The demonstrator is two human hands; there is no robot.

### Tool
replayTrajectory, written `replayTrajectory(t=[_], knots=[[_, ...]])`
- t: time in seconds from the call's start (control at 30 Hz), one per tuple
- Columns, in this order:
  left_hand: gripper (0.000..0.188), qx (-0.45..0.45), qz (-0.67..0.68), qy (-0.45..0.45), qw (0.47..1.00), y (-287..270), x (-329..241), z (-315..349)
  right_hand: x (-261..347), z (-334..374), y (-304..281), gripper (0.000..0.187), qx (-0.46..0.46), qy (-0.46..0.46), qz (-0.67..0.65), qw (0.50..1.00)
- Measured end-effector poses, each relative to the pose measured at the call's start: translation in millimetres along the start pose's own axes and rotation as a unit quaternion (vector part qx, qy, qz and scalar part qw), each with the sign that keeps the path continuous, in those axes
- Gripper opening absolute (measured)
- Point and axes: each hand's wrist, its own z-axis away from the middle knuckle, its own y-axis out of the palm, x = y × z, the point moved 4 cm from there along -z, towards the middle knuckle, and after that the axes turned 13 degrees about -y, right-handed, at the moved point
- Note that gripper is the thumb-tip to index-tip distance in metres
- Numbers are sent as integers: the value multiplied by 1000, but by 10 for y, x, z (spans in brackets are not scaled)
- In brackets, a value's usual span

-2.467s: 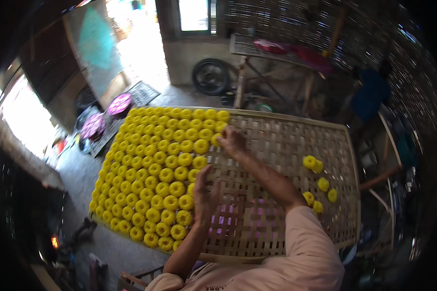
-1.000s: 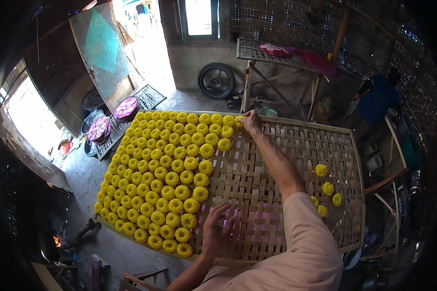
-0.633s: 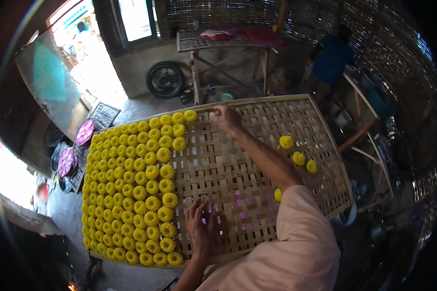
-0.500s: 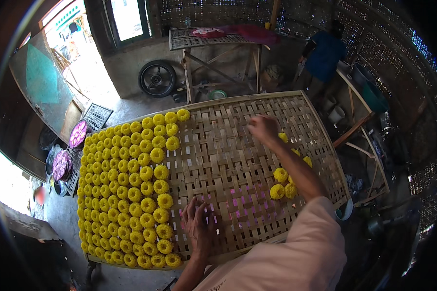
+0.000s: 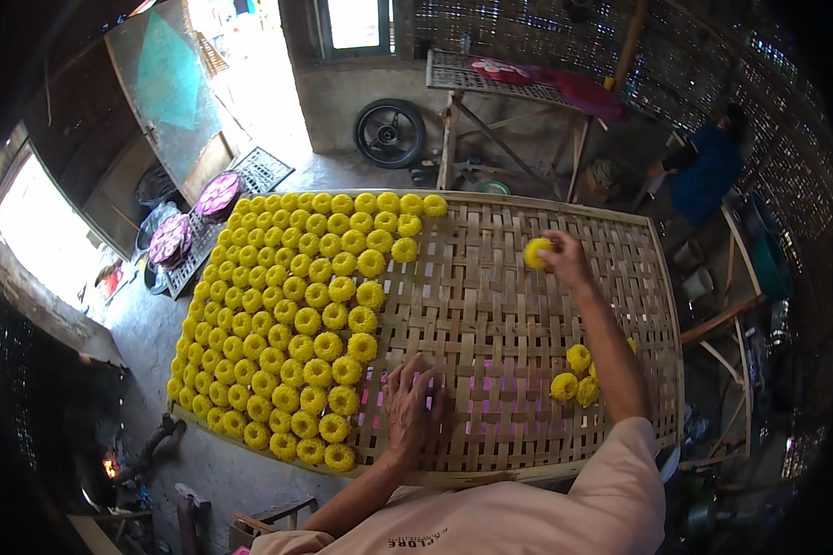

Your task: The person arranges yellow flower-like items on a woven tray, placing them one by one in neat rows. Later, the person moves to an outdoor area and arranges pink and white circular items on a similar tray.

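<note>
A big woven bamboo rack (image 5: 500, 319) in a wooden frame lies before me. Close rows of yellow ring-shaped pieces (image 5: 317, 373), rough like bundled strands, cover its left side. My right hand (image 5: 569, 262) reaches over the far right part, pinching one such yellow ring (image 5: 535, 252) a little above the weave. Beneath my right forearm sits a small cluster of loose yellow pieces (image 5: 588, 390), partly hidden by the arm. My left hand (image 5: 409, 407) rests on the near part of the rack, right of the rows, fingers spread and holding nothing.
Against the back wall stands a table (image 5: 449, 139), with a black wheel (image 5: 390, 135) to its left. Pink-and-white round pieces (image 5: 218, 192) lie on a low rack at left. A person in blue (image 5: 708, 176) bends at the far right, near a teal tub (image 5: 776, 270).
The view has turned, moving the scene rightward. My right hand now visibly holds a yellow ring; none showed in it before. My left hand stays on the rack.
</note>
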Motion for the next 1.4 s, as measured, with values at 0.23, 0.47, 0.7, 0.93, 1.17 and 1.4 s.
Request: replayTrajectory(t=[0.23, 0.47, 0.7, 0.93, 1.17, 1.4], knots=[[39, -11, 3, 16, 1000, 64, -23, 7, -203, -935, 1732, 35, 15, 8, 4, 1000], [38, -17, 11, 3, 1000, 18, 3, 25, 210, -892, 2052, 34, 42, -38, 195, 979], [36, -23, 19, 25, 999, -45, -48, 16, 498, -386, 1427, 31, -70, -120, 123, 983], [35, -18, -2, 28, 999, 41, -75, -26, 247, 977, -885, 35, 37, -2, 499, 866], [36, -16, -5, 31, 999, 28, -1, 7, 339, 1536, -1210, 44, 79, 91, 496, 860], [36, -18, 3, 6, 1000, 52, 36, 8, 261, 693, -519, 46, 24, 133, -46, 990]])
